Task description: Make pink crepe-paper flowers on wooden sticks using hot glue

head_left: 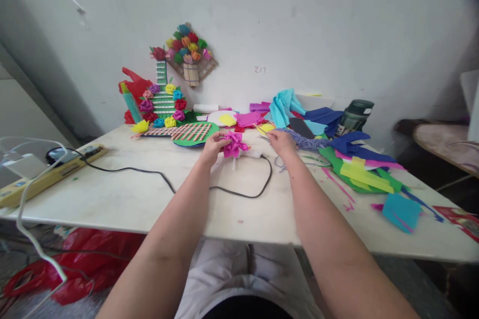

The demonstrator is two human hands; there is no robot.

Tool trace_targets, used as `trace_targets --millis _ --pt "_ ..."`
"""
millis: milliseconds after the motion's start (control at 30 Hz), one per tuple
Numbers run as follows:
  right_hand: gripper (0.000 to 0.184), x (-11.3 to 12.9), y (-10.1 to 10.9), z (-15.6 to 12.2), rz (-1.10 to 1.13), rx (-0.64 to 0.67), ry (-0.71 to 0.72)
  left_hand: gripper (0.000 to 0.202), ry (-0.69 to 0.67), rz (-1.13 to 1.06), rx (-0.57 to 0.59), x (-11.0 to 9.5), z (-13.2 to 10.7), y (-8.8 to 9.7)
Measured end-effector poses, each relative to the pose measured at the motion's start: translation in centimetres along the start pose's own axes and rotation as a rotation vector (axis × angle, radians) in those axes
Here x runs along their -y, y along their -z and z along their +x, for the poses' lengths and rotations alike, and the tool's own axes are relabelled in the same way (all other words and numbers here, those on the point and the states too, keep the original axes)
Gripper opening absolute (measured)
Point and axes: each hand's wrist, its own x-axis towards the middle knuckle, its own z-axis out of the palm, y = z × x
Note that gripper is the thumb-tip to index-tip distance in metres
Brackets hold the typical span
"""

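My left hand (214, 146) pinches the left edge of a magenta paper flower (235, 144) just above the table. Below and beside the flower lies a white glue gun (251, 154), partly hidden by the petals, with a black cord running from its end. My right hand (281, 142) is to the right of the flower, its fingers closed by several thin sticks (263, 130); whether it grips one is too small to tell. Bluish-grey yarn (305, 140) lies right beside that hand.
A green paper guitar (163, 104) with paper flowers leans at the back left, near a green oval piece with crossed sticks (194, 134). Coloured paper (366, 177) and a dark bottle (354, 117) are on the right. A yellow power strip (56, 172) lies left.
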Motion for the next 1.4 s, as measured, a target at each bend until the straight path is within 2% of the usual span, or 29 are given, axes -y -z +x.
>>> trace_targets --millis 167,367,1400 --pt "0.024 0.9 0.3 0.1 0.207 0.035 0.182 0.038 0.000 0.009 0.028 0.0 -0.1 0.1" --pt "0.019 1.5 0.2 -0.1 0.274 0.070 0.234 0.038 0.009 0.036 0.044 0.3 0.0 0.3" --pt "0.021 2.1 0.7 -0.6 0.169 0.109 0.234 0.039 0.021 0.043 0.080 0.4 0.1 0.3"
